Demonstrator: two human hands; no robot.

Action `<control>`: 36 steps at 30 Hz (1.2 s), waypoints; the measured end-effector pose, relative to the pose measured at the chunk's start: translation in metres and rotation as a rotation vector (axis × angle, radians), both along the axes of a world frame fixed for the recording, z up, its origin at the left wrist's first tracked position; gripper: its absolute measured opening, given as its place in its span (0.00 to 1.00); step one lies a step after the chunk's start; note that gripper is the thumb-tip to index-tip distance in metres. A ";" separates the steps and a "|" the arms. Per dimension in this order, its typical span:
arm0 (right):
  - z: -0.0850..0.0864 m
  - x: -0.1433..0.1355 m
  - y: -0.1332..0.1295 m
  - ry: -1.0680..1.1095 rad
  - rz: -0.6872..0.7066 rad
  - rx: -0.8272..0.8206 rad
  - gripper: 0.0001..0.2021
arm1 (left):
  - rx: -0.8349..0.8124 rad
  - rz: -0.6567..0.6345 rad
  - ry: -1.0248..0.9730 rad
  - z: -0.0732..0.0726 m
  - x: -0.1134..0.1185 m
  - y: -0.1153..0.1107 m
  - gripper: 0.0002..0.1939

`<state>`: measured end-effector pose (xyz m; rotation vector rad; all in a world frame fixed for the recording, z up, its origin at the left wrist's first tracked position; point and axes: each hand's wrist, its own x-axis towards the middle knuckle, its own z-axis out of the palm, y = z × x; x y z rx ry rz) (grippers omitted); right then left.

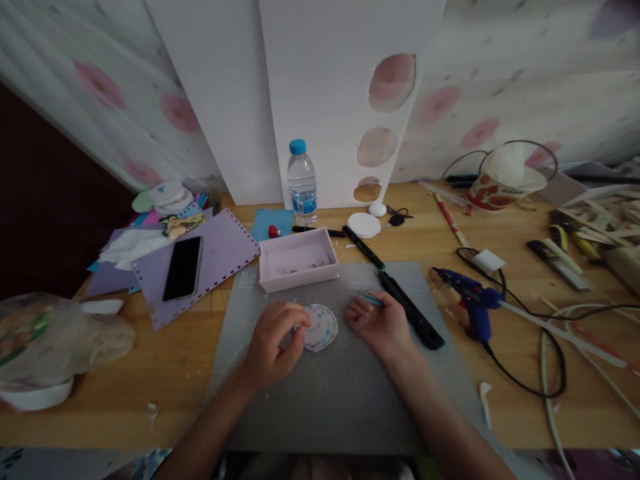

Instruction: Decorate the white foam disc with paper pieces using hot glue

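One wooden table point(165, 360) carries everything, and one grey cutting mat point(330, 400) lies in its middle, reaching the near edge. On the mat, the near part in front of the hands is bare; the far part is taken by one shallow pink tray point(299, 259). Two white boards point(320, 87) lean against the wall behind, the right one with round holes cut out. One plastic bag point(55, 340) sits at the left edge of the table, and one water bottle point(302, 181) with a blue cap stands by the boards. One blue glue gun point(473, 303) lies just right of the mat, its black cable looping toward the near edge. One black phone point(183, 268) rests on purple sheets left of the tray. One long black tool point(410, 310) lies on the mat's right side, close to the right hand.

Between the two hands lies one round decorated disc point(320, 327), white with blue and pink spots. The left hand point(273, 343) touches its left rim with bent fingers, pinching narrowly. The right hand point(380, 325) lies just beside the disc, closed around one thin bluish tool point(369, 298), perhaps tweezers.
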<state>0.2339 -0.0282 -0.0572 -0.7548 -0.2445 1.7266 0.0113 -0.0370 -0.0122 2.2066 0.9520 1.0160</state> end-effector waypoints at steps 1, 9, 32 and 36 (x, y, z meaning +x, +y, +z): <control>0.002 -0.001 0.000 0.017 -0.003 -0.021 0.13 | -0.007 0.020 -0.009 0.000 0.000 0.001 0.07; 0.029 -0.015 -0.005 -0.073 -0.037 0.012 0.06 | -0.057 0.107 0.334 -0.026 -0.007 0.008 0.42; 0.018 -0.025 -0.011 -0.555 -0.107 0.255 0.06 | -0.269 -0.117 0.071 -0.039 -0.017 0.025 0.37; 0.017 -0.024 -0.012 -0.662 -0.090 0.277 0.06 | -0.279 -0.133 0.021 -0.040 -0.020 0.026 0.37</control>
